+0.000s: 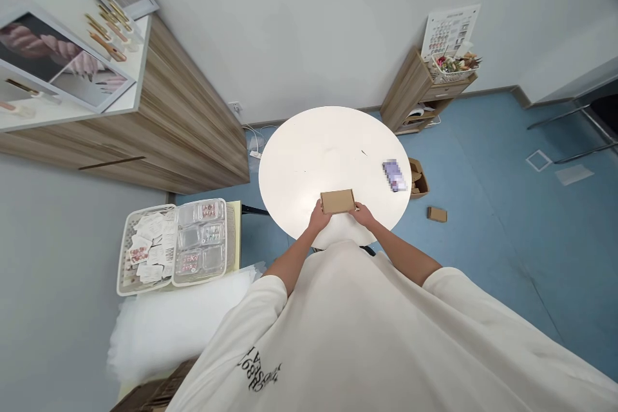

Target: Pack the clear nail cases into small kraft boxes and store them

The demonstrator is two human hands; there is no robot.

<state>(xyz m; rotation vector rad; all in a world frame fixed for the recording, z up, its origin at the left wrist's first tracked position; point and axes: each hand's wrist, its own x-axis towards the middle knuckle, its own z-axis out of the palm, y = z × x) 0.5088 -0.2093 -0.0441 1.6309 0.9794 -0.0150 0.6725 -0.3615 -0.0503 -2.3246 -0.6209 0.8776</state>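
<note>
A small brown cardboard box (337, 201) is held level between my two hands, over the near edge of a round white table (313, 141). My left hand (319, 217) grips the box's left end, its fingers partly hidden beneath. At the right end my right hand (363, 214) is closed on the same box, thumb along the side. The box looks closed. Farther right on the tabletop lies a purple phone-like item (394, 175), blurred by pixels. A tiny dark thin piece (364, 152) rests toward the back of the table.
Left of me, a white basket (121, 270) holds cards, beside another basket (225, 232) of clear plastic cases, near white wrapping (164, 328). Right of the table stand a carton (425, 185) and, on the blue floor, another small box (437, 214). Wooden cabinets (193, 122) line the wall.
</note>
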